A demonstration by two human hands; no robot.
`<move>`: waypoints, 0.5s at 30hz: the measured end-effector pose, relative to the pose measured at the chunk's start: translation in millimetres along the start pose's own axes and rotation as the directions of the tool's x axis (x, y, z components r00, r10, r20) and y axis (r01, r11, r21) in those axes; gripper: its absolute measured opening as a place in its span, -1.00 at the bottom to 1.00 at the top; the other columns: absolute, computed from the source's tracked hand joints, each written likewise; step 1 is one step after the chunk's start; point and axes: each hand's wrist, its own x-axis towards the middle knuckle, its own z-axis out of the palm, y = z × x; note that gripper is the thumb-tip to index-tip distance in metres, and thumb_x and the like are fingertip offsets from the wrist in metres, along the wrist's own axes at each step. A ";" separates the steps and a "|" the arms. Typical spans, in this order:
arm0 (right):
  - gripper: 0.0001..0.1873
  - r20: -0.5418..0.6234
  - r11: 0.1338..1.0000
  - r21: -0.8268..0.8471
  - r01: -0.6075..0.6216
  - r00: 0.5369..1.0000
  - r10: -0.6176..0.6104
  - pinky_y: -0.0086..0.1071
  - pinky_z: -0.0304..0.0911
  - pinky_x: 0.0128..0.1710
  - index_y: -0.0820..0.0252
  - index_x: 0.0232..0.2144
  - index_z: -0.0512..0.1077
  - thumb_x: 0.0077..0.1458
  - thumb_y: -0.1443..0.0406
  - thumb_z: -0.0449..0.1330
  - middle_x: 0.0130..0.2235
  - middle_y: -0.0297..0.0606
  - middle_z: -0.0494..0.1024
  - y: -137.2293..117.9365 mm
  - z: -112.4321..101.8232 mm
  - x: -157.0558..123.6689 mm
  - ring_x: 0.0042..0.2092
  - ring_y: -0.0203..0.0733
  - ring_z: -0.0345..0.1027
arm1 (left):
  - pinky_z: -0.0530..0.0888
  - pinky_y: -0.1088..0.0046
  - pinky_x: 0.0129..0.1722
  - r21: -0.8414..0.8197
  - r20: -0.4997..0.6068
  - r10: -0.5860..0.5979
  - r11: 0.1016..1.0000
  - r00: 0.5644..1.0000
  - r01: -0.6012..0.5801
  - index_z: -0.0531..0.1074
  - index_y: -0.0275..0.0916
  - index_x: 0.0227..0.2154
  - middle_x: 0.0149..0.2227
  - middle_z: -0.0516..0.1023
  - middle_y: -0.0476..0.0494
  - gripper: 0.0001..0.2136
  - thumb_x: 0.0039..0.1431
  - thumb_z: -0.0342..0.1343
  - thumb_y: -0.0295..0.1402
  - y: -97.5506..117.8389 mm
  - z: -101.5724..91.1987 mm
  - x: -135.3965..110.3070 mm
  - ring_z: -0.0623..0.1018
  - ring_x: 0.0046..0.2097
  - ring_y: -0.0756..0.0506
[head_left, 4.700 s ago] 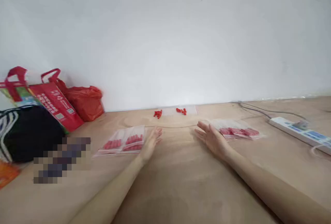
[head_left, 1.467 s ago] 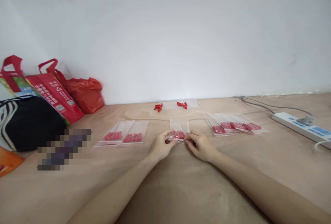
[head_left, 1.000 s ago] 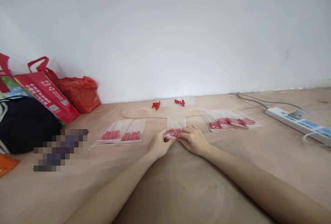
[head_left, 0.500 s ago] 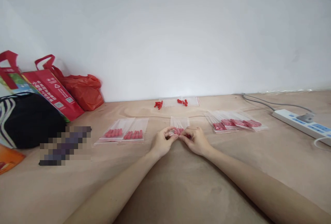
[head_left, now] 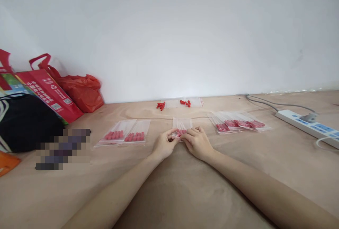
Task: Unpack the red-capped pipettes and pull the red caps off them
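A small clear zip bag with red pieces inside lies on the wooden table in the middle. My left hand pinches its near left corner. My right hand has its fingers curled on the bag's near right edge, touching the left hand. Two filled bags lie side by side to the left. Several more filled bags overlap to the right. Loose red pieces and a flat clear bag rest by the wall.
A red shopping bag and a red plastic bag lean on the wall at the left, with a black bag in front. A white power strip with a grey cable lies at the right.
My hands were open and apart at first; they then closed on a filled bag in the middle. Over the last second they stay there, fingers shifting slightly along its near edge.
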 end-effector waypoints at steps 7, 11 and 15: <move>-0.80 0.052 0.998 -0.042 -0.051 0.997 0.053 -0.34 -0.17 -0.34 0.22 -0.47 0.34 0.11 0.34 -0.04 -0.44 -0.29 0.44 -1.9 1.0 0.0 -0.35 -0.27 0.22 | 0.40 0.52 -0.36 0.004 -0.003 0.019 1.000 1.000 -0.019 0.30 -0.34 -0.01 -0.40 0.57 -0.09 -0.53 -0.07 0.13 -0.43 -5.9 3.7 1.7 0.50 -0.41 -0.01; -0.81 0.060 0.993 -0.061 -0.101 0.993 0.105 -0.33 -0.18 -0.35 0.23 -0.48 0.32 0.10 0.34 -0.05 -0.44 -0.28 0.44 -4.3 1.1 -0.3 -0.37 -0.27 0.23 | 0.40 0.55 -0.42 0.014 -0.031 0.023 1.000 0.999 -0.023 0.32 -0.30 -0.02 -0.42 0.57 -0.07 -0.54 -0.07 0.12 -0.45 -5.7 6.2 2.0 0.49 -0.45 0.01; -0.80 0.068 0.988 -0.094 -0.120 0.990 0.127 -0.32 -0.19 -0.35 0.23 -0.48 0.33 0.10 0.33 -0.05 -0.43 -0.26 0.44 -6.4 0.5 0.3 -0.37 -0.25 0.24 | 0.40 0.56 -0.42 0.004 -0.038 0.019 1.000 0.999 -0.019 0.34 -0.33 -0.04 -0.39 0.57 -0.11 -0.55 -0.09 0.12 -0.48 -1.9 7.6 1.4 0.50 -0.43 0.01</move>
